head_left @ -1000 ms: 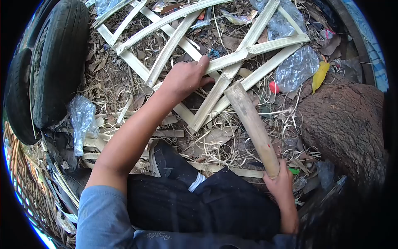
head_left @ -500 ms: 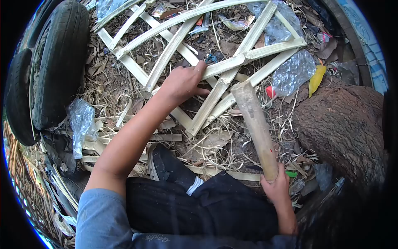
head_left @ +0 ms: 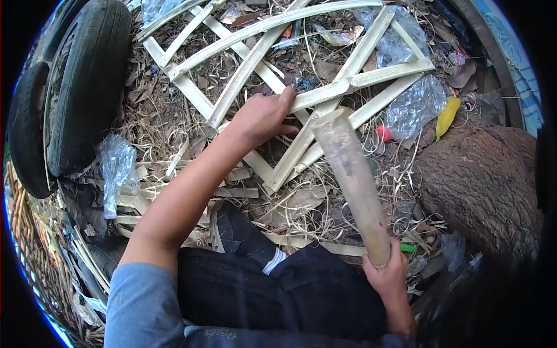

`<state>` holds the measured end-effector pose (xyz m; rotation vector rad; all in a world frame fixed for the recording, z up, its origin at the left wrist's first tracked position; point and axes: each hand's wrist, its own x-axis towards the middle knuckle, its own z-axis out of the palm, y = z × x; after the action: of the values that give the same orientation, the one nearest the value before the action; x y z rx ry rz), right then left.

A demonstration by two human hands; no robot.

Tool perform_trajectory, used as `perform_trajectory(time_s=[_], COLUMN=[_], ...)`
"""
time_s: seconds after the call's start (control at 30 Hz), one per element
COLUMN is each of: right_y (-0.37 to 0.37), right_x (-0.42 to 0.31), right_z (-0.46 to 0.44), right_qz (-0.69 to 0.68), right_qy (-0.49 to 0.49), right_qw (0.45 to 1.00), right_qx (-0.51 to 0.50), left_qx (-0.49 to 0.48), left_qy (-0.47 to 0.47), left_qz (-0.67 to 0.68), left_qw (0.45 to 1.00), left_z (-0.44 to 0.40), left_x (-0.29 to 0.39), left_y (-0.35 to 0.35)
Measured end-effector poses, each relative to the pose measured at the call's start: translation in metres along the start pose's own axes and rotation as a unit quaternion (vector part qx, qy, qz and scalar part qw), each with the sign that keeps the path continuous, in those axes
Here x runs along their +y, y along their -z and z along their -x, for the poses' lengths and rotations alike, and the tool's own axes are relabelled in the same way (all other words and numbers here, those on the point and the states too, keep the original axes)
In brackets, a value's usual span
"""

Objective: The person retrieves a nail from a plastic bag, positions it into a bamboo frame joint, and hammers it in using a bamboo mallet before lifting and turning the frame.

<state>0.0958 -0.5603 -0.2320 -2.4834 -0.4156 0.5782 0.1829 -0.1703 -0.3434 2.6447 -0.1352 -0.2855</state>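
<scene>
A lattice of pale split-bamboo strips [head_left: 249,64] lies on the ground in front of me, its pieces crossing one another. My left hand [head_left: 264,120] is closed around the near end of one bamboo strip [head_left: 325,93]; part of its grip is hidden behind the hand. At the lower right my right hand [head_left: 387,274] is wrapped round the lower end of a thick bamboo stick [head_left: 357,185]. The stick slants up and left, and its broad top end overlaps the lattice's near right corner in view. Whether that end touches the strips I cannot tell.
Old tyres [head_left: 90,87] stand at the left. A rough tree trunk [head_left: 478,180] is close on the right. Clear plastic bottles [head_left: 415,107], a crumpled plastic piece [head_left: 116,171], a yellow leaf [head_left: 447,118] and bamboo shavings [head_left: 296,214] litter the soil.
The stick's top end has shifted left and looks larger, nearer the camera. My left hand keeps its hold on the strip. The whole view has shifted slightly.
</scene>
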Motion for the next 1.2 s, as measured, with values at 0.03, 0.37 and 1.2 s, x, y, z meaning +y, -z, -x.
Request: perform_trajectory(time_s=[0.03, 0.37, 1.2], right_y=[0.003, -0.001, 0.006], right_x=[-0.013, 0.015, -0.001], right_z=[0.0, -0.003, 0.005], right_qz=[-0.049, -0.007, -0.101], right_qy=[0.005, -0.07, -0.062], right_qw=[0.998, 0.998, 0.988], right_qx=[0.035, -0.002, 0.096], left_qx=[0.006, 0.016, 0.039], left_qy=[0.002, -0.017, -0.039], left_qz=[-0.002, -0.016, -0.035], left_qw=[1.0, 1.0, 0.998], left_z=[0.003, 0.001, 0.002], left_x=[0.001, 0.003, -0.002], left_y=[-0.001, -0.001, -0.003])
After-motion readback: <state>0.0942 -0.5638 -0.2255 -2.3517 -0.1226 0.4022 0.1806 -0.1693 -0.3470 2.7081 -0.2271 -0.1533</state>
